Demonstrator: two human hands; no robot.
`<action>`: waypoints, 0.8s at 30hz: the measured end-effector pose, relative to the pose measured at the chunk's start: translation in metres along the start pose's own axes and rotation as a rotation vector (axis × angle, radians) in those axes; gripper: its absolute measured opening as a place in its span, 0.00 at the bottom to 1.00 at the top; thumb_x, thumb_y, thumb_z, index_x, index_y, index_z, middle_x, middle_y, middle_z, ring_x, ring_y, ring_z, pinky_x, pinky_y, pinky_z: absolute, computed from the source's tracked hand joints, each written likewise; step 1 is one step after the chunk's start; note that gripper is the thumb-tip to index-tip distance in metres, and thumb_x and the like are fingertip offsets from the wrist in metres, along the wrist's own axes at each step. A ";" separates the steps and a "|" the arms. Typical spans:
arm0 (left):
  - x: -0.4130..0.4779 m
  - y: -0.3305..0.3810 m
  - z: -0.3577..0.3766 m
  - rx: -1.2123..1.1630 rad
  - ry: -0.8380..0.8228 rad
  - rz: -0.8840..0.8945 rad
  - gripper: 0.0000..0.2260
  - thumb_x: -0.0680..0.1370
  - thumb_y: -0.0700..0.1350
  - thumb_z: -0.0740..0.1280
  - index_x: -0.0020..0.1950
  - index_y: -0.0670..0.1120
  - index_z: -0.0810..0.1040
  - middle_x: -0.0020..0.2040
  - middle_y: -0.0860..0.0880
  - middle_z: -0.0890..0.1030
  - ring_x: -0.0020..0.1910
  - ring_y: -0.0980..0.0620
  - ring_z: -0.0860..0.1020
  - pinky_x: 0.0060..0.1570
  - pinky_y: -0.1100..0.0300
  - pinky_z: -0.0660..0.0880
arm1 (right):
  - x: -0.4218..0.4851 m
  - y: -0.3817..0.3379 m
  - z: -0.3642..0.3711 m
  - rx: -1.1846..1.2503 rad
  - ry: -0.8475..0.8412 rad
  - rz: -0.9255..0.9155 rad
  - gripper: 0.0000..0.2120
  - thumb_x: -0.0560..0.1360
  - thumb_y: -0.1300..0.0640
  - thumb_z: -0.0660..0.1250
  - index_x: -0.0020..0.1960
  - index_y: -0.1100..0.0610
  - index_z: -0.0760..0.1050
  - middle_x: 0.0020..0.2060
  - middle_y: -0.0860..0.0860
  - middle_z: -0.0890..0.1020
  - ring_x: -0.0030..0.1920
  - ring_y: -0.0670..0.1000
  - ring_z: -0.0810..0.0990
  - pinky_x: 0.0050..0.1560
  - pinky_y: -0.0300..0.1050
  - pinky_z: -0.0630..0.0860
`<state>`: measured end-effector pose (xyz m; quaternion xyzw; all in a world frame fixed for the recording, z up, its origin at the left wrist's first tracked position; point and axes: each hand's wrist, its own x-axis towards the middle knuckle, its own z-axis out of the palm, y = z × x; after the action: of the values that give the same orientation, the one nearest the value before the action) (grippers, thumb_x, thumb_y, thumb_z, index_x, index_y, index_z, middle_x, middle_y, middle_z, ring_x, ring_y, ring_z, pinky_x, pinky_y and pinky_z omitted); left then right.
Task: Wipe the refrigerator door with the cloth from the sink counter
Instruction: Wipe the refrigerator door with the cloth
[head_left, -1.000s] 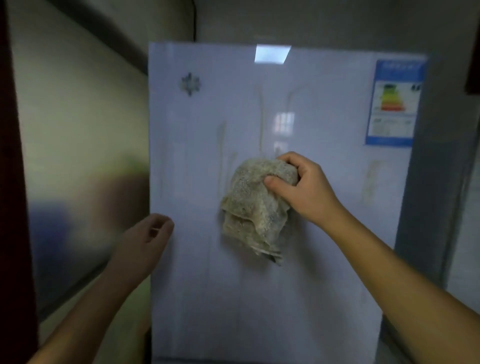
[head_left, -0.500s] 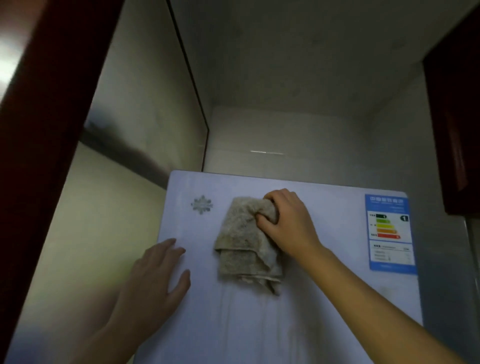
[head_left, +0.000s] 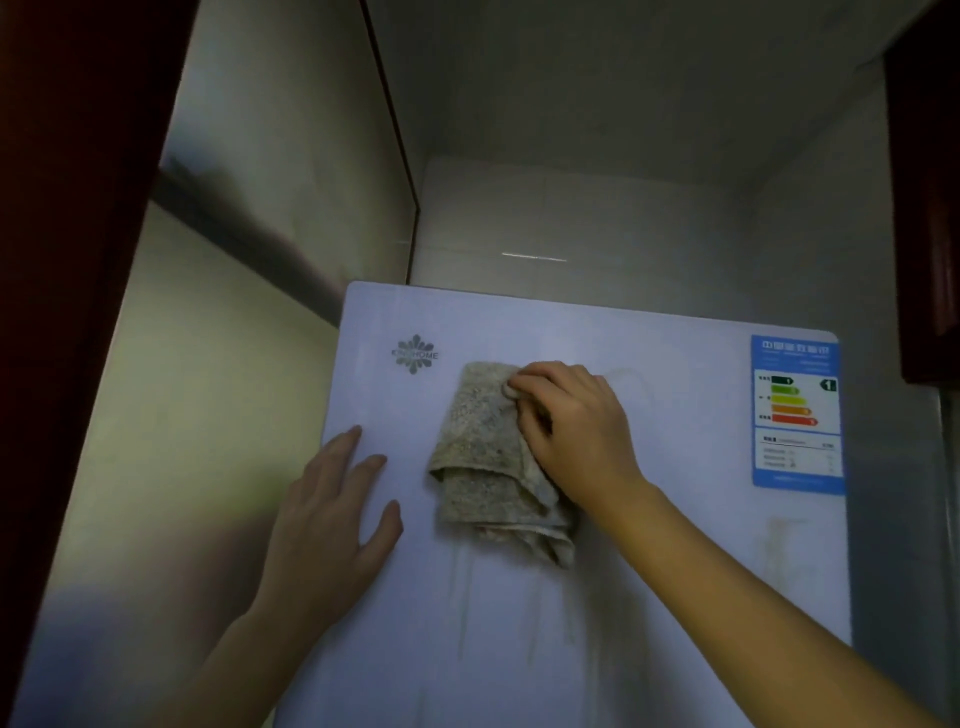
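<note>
**Cloth pressed to the upper refrigerator door**

The pale refrigerator door (head_left: 649, 597) fills the lower middle of the view, its top edge below a grey wall and ceiling recess. Faint dirty streaks run down its lower part, beneath the cloth and near the right edge. A dark red-brown frame (head_left: 62, 260) runs down the far left, and a dark cabinet (head_left: 930, 182) shows at the upper right.

The right hand (head_left: 576, 436) reaches in from the lower right, its forearm crossing the door. Its fingers (head_left: 519, 387) are curled and closed over the upper right part of the cloth, pressing it against the door.

The left hand (head_left: 327, 525) lies flat on the door at its left edge, just beside the cloth but not touching it, fingers spread and holding nothing.

The cloth (head_left: 488, 467) is a mottled grey-beige rag, bunched in folds, hanging on the upper middle of the door with its loose lower edge drooping below the right hand.

A blue energy label (head_left: 797, 415) with coloured bars is stuck in the door's upper right corner, well apart from the cloth. A small snowflake-like logo (head_left: 414, 354) sits near the upper left corner.
</note>
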<state>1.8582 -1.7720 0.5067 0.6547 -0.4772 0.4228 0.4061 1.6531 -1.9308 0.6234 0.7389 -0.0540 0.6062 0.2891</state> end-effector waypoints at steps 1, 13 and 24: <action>-0.001 -0.001 0.002 0.003 0.001 0.005 0.24 0.78 0.58 0.57 0.67 0.46 0.76 0.76 0.44 0.69 0.73 0.42 0.69 0.65 0.46 0.73 | -0.005 -0.004 0.002 -0.017 -0.005 -0.015 0.10 0.79 0.57 0.68 0.59 0.55 0.82 0.58 0.51 0.83 0.56 0.55 0.78 0.54 0.49 0.72; -0.003 -0.010 0.011 0.031 0.035 0.067 0.23 0.79 0.57 0.59 0.68 0.46 0.76 0.77 0.44 0.67 0.75 0.42 0.68 0.68 0.46 0.70 | -0.020 -0.007 0.011 0.050 0.098 -0.099 0.08 0.78 0.64 0.69 0.54 0.56 0.84 0.51 0.53 0.83 0.51 0.56 0.78 0.50 0.49 0.71; -0.003 -0.015 0.014 0.043 0.064 0.111 0.24 0.79 0.56 0.58 0.69 0.44 0.76 0.78 0.43 0.67 0.76 0.41 0.67 0.69 0.46 0.69 | -0.030 -0.021 0.000 -0.131 -0.049 -0.049 0.26 0.73 0.40 0.71 0.64 0.55 0.80 0.68 0.54 0.77 0.66 0.57 0.73 0.65 0.53 0.65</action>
<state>1.8742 -1.7812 0.4974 0.6219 -0.4902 0.4758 0.3828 1.6543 -1.9220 0.5880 0.7340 -0.0826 0.5759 0.3504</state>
